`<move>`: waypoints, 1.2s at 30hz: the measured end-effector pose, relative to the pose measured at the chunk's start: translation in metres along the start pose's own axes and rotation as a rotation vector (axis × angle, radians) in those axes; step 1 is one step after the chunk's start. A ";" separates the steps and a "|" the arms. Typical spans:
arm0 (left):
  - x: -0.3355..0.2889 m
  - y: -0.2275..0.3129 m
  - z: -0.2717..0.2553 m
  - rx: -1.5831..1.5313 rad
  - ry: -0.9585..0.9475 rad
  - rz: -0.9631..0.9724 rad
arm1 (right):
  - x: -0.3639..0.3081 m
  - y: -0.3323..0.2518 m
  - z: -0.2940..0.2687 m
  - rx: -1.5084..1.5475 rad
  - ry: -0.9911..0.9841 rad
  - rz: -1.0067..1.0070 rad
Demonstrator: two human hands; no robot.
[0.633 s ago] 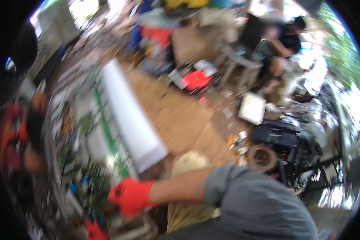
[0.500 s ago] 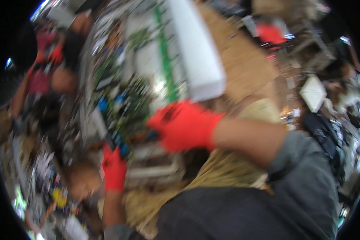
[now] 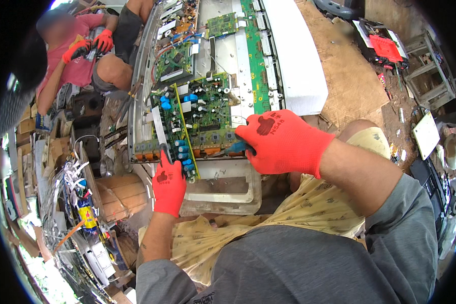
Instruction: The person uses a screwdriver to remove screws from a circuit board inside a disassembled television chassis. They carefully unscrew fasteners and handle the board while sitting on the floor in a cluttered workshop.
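My left hand (image 3: 169, 187), in a red glove, grips the near end of a narrow green circuit board (image 3: 174, 129) carrying blue capacitors and a pale metal strip. That board lies over a larger green circuit board (image 3: 215, 109) at the near end of a flat display panel (image 3: 238, 44). At the panel's near edge, my right hand (image 3: 283, 144), also red-gloved, is closed around a blue-handled tool (image 3: 235, 147). The tool points left toward the near edge strip; its kind is not clear, since the fist hides most of it.
A long white foam block (image 3: 298, 66) runs along the panel's right side, beside a brown board (image 3: 339, 76). At the upper left sits a co-worker (image 3: 83, 55) with red gloves. Scrap parts (image 3: 81, 202) crowd the left; a wooden frame (image 3: 428, 71) stands far right.
The view was blurred and has steadied, with the panel and the right hand sitting further right in it. The left hand stays at the narrow board; the blue-handled tool now shows.
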State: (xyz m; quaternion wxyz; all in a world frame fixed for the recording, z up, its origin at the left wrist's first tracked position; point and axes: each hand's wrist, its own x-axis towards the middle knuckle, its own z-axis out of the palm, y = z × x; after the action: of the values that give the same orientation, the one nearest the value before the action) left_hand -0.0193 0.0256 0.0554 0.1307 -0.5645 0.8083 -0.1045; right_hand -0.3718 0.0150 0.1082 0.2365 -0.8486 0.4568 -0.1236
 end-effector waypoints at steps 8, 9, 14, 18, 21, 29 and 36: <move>-0.001 -0.002 -0.007 -0.053 -0.023 -0.045 | 0.006 -0.004 -0.007 -0.003 -0.024 0.016; -0.001 -0.001 -0.006 -0.068 -0.005 -0.038 | 0.006 -0.002 -0.006 -0.005 -0.022 0.012; 0.003 0.003 0.002 -0.057 -0.026 -0.048 | 0.004 0.004 -0.002 -0.021 -0.078 0.029; 0.000 0.002 -0.003 -0.047 0.029 -0.014 | 0.004 0.002 -0.006 -0.019 -0.121 0.060; 0.000 0.002 -0.005 -0.049 0.013 -0.011 | 0.005 0.001 -0.009 -0.031 -0.137 0.069; 0.005 0.008 0.006 -0.100 0.002 -0.123 | 0.004 0.004 -0.009 -0.033 -0.128 0.071; 0.003 0.007 -0.006 -0.061 -0.008 -0.037 | 0.005 0.005 -0.011 -0.055 -0.124 0.071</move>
State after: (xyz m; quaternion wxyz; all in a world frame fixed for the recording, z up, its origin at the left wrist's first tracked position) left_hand -0.0285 0.0250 0.0587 0.1148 -0.5834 0.8000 -0.0800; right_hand -0.3769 0.0050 0.1149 0.2452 -0.8440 0.4744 -0.0499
